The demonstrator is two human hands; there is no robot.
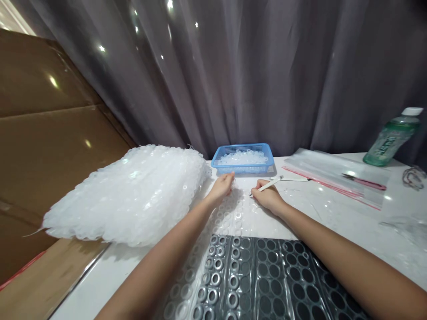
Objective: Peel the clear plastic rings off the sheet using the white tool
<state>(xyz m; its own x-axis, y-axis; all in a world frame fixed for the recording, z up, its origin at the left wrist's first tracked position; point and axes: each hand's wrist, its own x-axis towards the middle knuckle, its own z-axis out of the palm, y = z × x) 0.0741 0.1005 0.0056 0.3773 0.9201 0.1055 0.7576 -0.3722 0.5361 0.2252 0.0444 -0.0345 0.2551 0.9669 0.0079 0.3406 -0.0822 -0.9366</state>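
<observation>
While the right hand (pixel 268 198) pinches a slim white pair of tweezers (pixel 262 186) in a tight, narrow grip, tip aimed down-left toward the left hand (pixel 220 187), its long axis runs nearly sideways across the table. The left hand's fingers sit curled on a clear film dotted with rings (pixel 237 218), though honestly I can't tell if they're gripping it. Just past them there's a blue plastic basket (pixel 243 169) of clear bits (pixel 243 157), with a big bulging pile of the same film (pixel 126 195) off left and a dark holed mat (pixel 267 275) nearer in.
</observation>
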